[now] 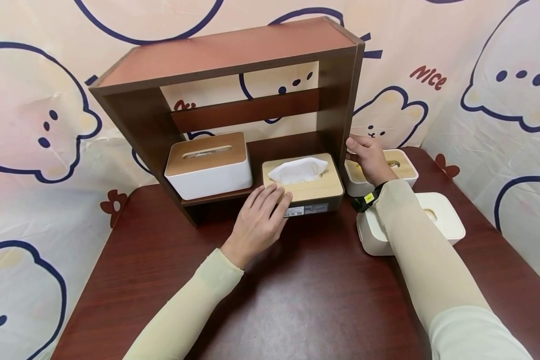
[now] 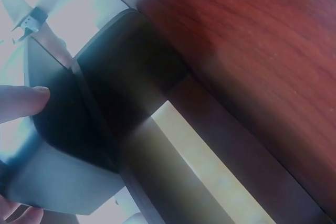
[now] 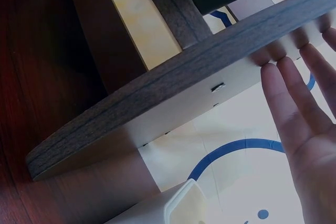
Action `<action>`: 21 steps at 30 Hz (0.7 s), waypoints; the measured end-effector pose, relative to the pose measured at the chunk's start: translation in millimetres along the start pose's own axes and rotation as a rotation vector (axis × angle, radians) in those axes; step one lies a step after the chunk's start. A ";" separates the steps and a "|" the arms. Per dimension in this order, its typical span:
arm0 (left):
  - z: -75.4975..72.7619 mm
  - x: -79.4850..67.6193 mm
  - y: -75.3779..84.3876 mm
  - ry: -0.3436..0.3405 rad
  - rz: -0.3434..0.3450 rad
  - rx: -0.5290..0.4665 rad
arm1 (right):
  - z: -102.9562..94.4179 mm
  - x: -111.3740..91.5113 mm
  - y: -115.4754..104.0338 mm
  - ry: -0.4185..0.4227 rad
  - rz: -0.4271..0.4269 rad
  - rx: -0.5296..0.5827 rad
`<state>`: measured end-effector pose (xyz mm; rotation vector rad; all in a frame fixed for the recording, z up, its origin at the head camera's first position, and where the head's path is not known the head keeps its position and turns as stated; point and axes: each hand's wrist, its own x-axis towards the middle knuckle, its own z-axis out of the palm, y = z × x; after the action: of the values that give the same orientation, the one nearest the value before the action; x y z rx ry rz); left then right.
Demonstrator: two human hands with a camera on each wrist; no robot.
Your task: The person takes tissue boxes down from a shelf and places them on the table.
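A dark tissue box with a light wood lid [image 1: 310,192] and a white tissue poking out sits on the lower board of a brown shelf unit [image 1: 340,105], jutting past its front edge. My left hand [image 1: 258,222] touches the box's front left corner, fingers laid over the lid's edge. In the left wrist view, the thumb [image 2: 26,100] lies against the dark box. Straight fingertips of my right hand [image 1: 370,159] rest against the shelf's outer right side; in the right wrist view these fingers [image 3: 294,103] touch that panel.
Left on the shelf stands a white tissue box with a brown lid [image 1: 209,175]. Right of the unit are a white box with a wood lid [image 1: 407,170] and an all-white box [image 1: 445,220], partly behind my right arm. A patterned cloth [image 1: 468,60] surrounds the table [image 1: 270,310].
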<state>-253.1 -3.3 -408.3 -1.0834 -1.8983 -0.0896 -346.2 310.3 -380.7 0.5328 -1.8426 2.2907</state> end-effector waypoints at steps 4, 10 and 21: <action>-1.9 -2.1 2.1 0.001 0.003 0.000 | -0.1 0.1 -0.1 -0.002 -0.003 -0.010; -7.5 -6.5 4.9 -0.003 0.001 -0.004 | -0.1 0.0 0.6 -0.004 -0.011 0.009; -14.9 -8.6 8.9 0.026 0.012 -0.005 | 0.0 0.4 0.5 -0.002 -0.012 -0.008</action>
<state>-235.0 -10.2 -409.2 -1.0921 -1.8694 -0.1016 -346.7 310.1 -380.9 0.5435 -1.8438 2.2755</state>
